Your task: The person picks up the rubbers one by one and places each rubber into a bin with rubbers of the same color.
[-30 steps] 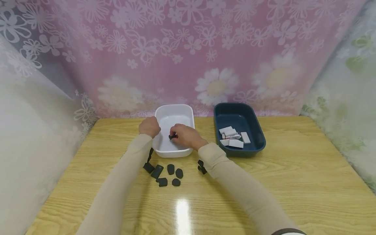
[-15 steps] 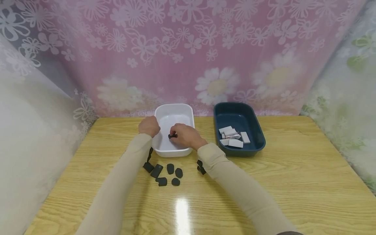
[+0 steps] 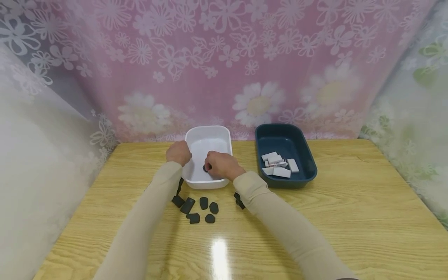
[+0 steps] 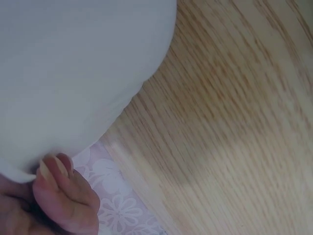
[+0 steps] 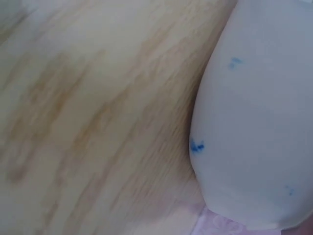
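One white bin (image 3: 206, 185): left grip (image 3: 178, 153) holds it, right grip (image 3: 221, 165) pinches black piece (image 3: 205, 168) inside.

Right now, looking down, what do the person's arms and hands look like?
The left sleeve and right sleeve are long, plain and beige, with no pictures on them that I can see. The right cuff looks wrinkled. The left hand and right hand wear no gloves. A small black thing shows beside the right cuff; I can't tell if it's worn.
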`<state>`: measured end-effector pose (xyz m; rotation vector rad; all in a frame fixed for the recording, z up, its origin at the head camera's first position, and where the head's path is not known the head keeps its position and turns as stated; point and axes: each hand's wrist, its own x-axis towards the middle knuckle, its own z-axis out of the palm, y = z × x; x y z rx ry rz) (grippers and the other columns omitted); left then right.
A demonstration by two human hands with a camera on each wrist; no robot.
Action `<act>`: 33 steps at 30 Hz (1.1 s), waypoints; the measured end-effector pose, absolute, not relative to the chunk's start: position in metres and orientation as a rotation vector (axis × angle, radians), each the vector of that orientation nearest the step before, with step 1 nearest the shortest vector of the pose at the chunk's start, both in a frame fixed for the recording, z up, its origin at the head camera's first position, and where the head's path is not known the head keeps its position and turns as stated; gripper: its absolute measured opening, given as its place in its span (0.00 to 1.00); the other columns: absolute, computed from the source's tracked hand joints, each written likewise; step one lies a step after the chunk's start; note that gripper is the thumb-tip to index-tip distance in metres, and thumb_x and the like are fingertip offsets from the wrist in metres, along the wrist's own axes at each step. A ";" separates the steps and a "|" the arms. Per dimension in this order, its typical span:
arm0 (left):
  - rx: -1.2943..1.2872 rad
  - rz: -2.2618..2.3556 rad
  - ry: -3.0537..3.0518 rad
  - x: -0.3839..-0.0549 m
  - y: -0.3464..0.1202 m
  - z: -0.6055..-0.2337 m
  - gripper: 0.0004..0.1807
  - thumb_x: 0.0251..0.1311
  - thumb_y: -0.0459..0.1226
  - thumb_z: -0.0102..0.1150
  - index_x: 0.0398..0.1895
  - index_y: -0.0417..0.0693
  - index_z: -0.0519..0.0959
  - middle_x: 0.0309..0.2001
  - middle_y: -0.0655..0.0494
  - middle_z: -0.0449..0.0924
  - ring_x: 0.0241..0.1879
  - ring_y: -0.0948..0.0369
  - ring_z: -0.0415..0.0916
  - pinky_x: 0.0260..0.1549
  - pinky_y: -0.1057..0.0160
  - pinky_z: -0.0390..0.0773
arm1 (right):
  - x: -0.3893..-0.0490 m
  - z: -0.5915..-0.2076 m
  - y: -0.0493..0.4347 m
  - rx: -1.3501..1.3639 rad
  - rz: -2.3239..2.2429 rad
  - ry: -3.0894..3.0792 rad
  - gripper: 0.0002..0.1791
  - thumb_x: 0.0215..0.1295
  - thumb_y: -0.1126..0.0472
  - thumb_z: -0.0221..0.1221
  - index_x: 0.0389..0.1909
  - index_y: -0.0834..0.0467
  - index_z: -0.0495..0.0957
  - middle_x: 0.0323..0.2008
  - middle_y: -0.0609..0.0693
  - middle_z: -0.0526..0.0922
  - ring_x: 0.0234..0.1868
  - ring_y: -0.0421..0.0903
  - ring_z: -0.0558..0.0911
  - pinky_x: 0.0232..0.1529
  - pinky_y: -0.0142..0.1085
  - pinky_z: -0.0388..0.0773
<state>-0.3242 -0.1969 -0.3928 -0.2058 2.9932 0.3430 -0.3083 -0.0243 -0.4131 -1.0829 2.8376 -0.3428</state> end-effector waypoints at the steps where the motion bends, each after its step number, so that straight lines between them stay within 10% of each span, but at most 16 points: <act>1: -0.203 0.342 2.991 -0.324 -0.197 -0.393 0.11 0.62 0.33 0.51 0.41 0.33 0.78 0.35 0.42 0.80 0.32 0.51 0.79 0.29 0.55 0.79 | -0.308 -0.413 -0.024 -1.076 -0.381 2.837 0.04 0.63 0.59 0.61 0.29 0.47 0.80 0.35 0.41 0.74 0.32 0.39 0.74 0.34 0.33 0.72; 12: -0.202 0.359 3.002 -0.322 -0.197 -0.393 0.11 0.61 0.33 0.50 0.39 0.33 0.78 0.32 0.43 0.80 0.31 0.51 0.79 0.29 0.54 0.79 | -0.310 -0.413 -0.024 -1.033 -0.452 2.766 0.14 0.58 0.49 0.66 0.43 0.48 0.79 0.34 0.39 0.79 0.34 0.38 0.76 0.37 0.35 0.73; 33: -0.212 0.325 3.018 -0.323 -0.195 -0.395 0.12 0.62 0.34 0.51 0.41 0.33 0.78 0.35 0.41 0.80 0.33 0.50 0.80 0.31 0.53 0.80 | -0.305 -0.418 -0.016 -1.299 -1.127 2.915 0.07 0.67 0.59 0.55 0.31 0.53 0.81 0.31 0.42 0.76 0.31 0.38 0.75 0.36 0.29 0.72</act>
